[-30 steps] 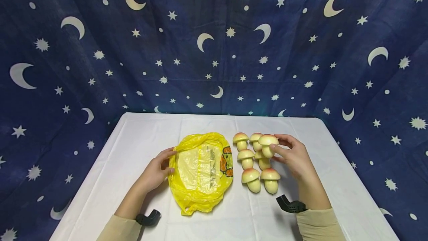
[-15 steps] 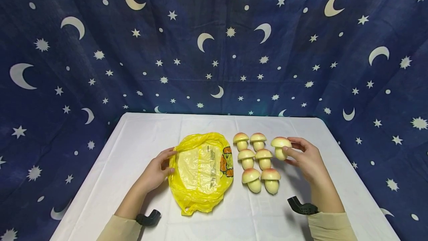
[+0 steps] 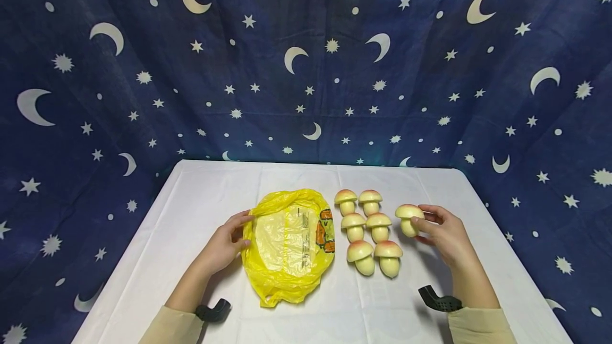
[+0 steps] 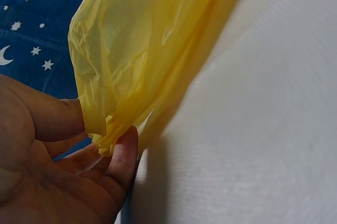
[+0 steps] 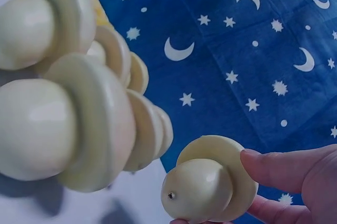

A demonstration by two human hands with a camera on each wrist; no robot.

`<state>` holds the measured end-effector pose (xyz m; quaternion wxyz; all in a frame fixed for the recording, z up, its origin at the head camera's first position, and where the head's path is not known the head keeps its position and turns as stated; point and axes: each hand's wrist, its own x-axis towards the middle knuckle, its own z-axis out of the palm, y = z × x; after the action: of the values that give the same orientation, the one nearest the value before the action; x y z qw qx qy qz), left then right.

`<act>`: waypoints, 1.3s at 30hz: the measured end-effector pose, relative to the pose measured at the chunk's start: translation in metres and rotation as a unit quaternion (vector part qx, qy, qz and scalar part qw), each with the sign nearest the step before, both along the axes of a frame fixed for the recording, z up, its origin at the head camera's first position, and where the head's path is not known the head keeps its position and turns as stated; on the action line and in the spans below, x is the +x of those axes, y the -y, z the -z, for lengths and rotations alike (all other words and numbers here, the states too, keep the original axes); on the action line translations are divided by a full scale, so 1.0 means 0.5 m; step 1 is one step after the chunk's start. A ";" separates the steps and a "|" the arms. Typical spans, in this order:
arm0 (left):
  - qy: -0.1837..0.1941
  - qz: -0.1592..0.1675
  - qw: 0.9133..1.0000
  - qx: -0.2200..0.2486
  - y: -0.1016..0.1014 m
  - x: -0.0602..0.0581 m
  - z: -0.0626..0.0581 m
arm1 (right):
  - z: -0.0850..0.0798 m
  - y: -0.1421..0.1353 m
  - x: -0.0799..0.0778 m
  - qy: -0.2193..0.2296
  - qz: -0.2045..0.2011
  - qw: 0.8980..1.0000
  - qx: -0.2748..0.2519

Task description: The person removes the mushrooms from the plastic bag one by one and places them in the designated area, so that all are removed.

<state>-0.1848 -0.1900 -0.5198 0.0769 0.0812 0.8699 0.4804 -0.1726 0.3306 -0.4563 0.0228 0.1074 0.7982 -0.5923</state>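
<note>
My left hand [image 3: 223, 244] pinches the left rim of a yellow plastic bag [image 3: 249, 275], whose mouth lies spread toward me. In the left wrist view the thumb and fingers close on the bag's gathered edge [image 4: 113, 129]. At the right, my right hand [image 3: 444, 230] holds a toy mushroom [image 3: 408, 219] with a cream stem and a reddish-topped cap. The right wrist view shows the thumb on the cap of this mushroom [image 5: 202, 187] and fingers beneath. Several similar mushrooms [image 3: 380, 227] stand in paired rows between bag and right hand.
A white cloth covers the table [image 3: 296, 328]. Behind and at both sides hangs a dark blue curtain [image 3: 268, 105] with moons and stars. Each wrist wears a black device, the left one [image 3: 213, 311] and the right one [image 3: 439, 300].
My right hand has carried its mushroom rightward and slightly nearer, away from the grouped mushrooms, which it earlier overlapped. My left hand keeps its place on the bag.
</note>
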 end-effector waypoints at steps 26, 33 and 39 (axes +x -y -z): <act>-0.002 0.004 1.000 0.008 0.004 -0.001 0.000 | 0.066 -0.006 -0.009 0.067 0.010 0.998 0.011; -0.004 0.004 1.000 0.007 0.003 -0.001 0.002 | 0.074 -0.010 -0.009 0.072 0.009 0.997 0.007; 0.000 0.000 1.000 0.007 0.004 -0.005 0.005 | 0.081 -0.012 -0.010 0.076 0.012 0.997 0.005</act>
<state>-0.1872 -0.1919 -0.5221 0.0768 0.0820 0.8665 0.4864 -0.1774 0.3366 -0.4969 0.0757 0.1621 0.7957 -0.5786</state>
